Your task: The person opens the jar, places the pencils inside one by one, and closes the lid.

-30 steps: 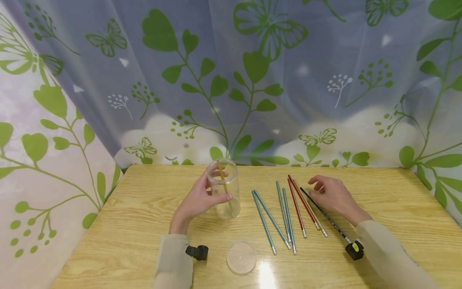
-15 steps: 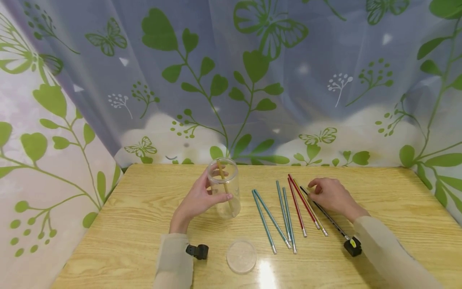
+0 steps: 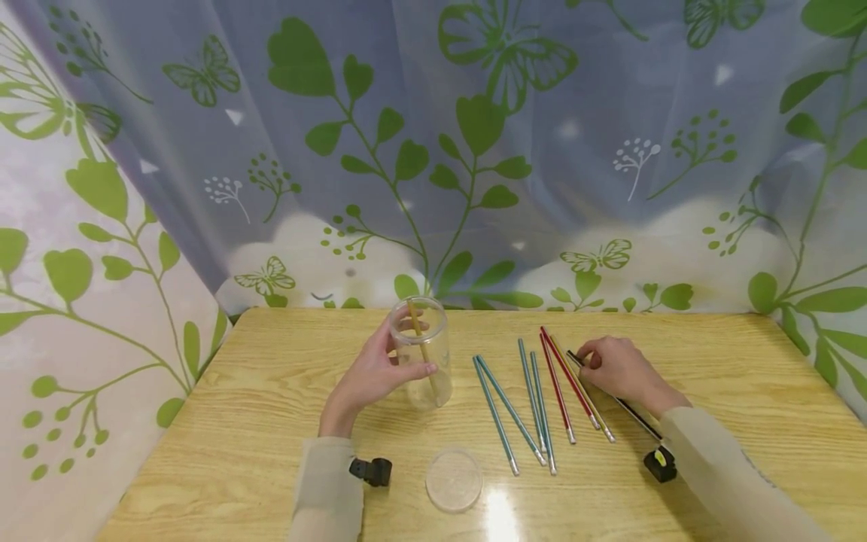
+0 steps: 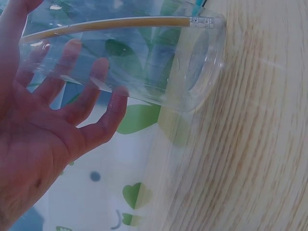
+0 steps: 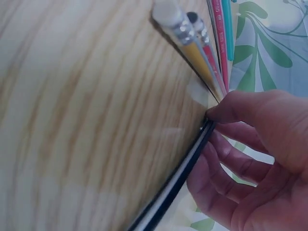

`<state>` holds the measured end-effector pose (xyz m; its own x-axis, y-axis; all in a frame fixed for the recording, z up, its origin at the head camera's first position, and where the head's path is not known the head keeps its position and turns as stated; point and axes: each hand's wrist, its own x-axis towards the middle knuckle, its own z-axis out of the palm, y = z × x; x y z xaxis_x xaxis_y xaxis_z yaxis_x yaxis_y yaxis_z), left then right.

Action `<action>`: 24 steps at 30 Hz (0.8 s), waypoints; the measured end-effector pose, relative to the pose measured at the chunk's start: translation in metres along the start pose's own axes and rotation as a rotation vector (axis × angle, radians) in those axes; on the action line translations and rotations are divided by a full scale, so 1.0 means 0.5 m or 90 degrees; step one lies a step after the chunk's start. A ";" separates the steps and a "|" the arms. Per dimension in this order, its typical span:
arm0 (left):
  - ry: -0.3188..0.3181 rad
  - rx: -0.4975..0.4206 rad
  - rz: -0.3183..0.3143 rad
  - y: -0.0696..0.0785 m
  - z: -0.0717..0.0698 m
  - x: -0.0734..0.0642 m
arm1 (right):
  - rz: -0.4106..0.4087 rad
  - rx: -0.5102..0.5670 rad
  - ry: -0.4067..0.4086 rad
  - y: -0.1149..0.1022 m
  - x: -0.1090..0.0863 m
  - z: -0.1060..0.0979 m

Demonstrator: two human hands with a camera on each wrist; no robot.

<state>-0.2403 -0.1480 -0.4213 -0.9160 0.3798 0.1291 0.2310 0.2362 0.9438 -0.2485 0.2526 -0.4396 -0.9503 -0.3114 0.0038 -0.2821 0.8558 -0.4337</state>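
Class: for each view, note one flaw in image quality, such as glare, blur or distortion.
Head view: bright glare on the table beside the lid. Left wrist view: the clear jar warps the fingers behind it. Right wrist view: the near wood grain is blurred.

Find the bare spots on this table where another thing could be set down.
Bare wood lies along the table left of the jar, and at the far right beyond the right hand. Crowded: the pencils between jar and right hand, and the lid in front.

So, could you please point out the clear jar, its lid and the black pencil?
clear jar (image 3: 421, 361), head view, side wall.
lid (image 3: 453, 480), head view, flat centre.
black pencil (image 5: 180, 171), right wrist view, mid-shaft below the fingers.
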 end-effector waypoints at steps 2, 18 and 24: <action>0.000 -0.003 0.002 0.000 0.000 0.000 | 0.005 0.000 0.001 -0.001 -0.001 -0.001; 0.001 -0.002 -0.005 0.001 0.000 -0.001 | 0.039 0.028 0.063 -0.024 -0.033 -0.044; 0.001 -0.012 -0.002 0.000 0.000 0.000 | 0.026 0.028 0.119 -0.034 -0.039 -0.068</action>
<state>-0.2401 -0.1482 -0.4214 -0.9175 0.3772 0.1263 0.2214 0.2203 0.9500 -0.2297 0.2580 -0.4017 -0.9700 -0.1910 0.1502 -0.2403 0.8460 -0.4760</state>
